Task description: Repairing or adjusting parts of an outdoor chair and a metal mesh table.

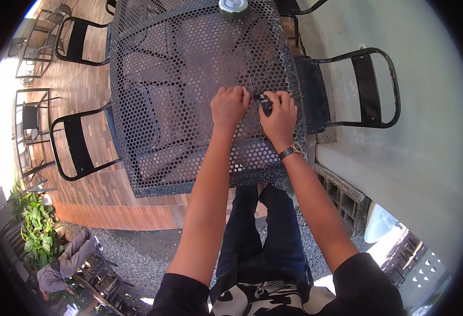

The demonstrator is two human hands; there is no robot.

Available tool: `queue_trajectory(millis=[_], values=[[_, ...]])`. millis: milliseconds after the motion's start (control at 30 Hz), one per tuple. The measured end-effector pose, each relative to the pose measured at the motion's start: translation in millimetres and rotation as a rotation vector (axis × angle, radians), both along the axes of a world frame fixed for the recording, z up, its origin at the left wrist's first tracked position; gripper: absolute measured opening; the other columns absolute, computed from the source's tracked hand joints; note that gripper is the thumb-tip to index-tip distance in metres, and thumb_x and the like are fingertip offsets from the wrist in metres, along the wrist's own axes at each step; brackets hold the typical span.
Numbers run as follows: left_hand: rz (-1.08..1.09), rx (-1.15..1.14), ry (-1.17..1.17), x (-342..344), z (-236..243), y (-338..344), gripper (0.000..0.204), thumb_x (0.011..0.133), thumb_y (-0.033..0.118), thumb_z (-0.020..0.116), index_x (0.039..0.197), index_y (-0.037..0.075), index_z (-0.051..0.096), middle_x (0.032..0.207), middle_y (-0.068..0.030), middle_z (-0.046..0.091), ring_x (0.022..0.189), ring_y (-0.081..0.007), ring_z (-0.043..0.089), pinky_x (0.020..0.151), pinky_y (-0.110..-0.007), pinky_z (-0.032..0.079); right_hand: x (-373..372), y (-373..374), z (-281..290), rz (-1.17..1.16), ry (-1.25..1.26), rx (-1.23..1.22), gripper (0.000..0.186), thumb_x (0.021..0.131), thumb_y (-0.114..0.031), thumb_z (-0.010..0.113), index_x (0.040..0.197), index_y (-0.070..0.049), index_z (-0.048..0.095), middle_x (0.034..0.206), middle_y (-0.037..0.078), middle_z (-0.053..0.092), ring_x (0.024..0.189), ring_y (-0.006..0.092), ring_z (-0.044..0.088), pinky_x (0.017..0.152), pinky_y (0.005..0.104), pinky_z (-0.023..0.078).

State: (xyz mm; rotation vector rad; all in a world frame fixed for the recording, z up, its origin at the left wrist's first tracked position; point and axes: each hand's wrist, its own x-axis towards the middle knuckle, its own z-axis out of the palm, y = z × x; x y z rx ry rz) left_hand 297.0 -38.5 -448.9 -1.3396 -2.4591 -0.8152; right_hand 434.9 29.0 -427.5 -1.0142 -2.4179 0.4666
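Over the right half of a black perforated metal table (pixel 200 73), my two hands are close together. My right hand (pixel 280 117), with a dark-banded wristwatch (pixel 290 151) on its wrist, is closed around a small black object (pixel 266 107); its kind cannot be made out. Just left of it, my left hand (pixel 229 109) is closed, fingers curled and thumb side facing the black object. Whatever the left fingers may pinch is hidden. A thin dark part shows in the gap between the hands.
A round silver-lidded container (pixel 233 7) stands at the table's far end. Black metal chairs flank the table, one at the right (pixel 368 87) by a pale wall (pixel 415 110), others at the left (pixel 78 145). At lower left a person (pixel 65 266) sits near green plants (pixel 37 226).
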Motion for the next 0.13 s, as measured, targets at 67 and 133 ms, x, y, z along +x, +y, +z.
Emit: queue_trajectory(millis=[67, 133], values=[[-0.004, 0.0, 0.001, -1.2, 0.0, 0.0, 0.027, 0.088, 0.025, 0.063, 0.065, 0.011, 0.06, 0.066, -0.0046, 0.065, 0.064, -0.0247, 0.062, 0.057, -0.038, 0.051, -4.3, -1.4, -1.7, -0.012, -0.012, -0.001, 0.042, 0.074, -0.018, 0.077, 0.113, -0.017, 0.063, 0.108, 0.006, 0.054, 0.102, 0.0285, 0.054, 0.084, 0.0421, 0.042], [-0.002, 0.018, 0.012, -1.9, -2.1, -0.2, 0.026, 0.085, 0.023, 0.066, 0.064, 0.012, 0.057, 0.065, -0.0036, 0.063, 0.063, -0.022, 0.062, 0.053, -0.035, 0.051, -10.1, -2.0, -3.0, -0.02, -0.026, -0.005, 0.042, 0.074, -0.018, 0.077, 0.114, -0.017, 0.063, 0.109, 0.006, 0.054, 0.102, 0.0285, 0.054, 0.084, 0.0422, 0.042]])
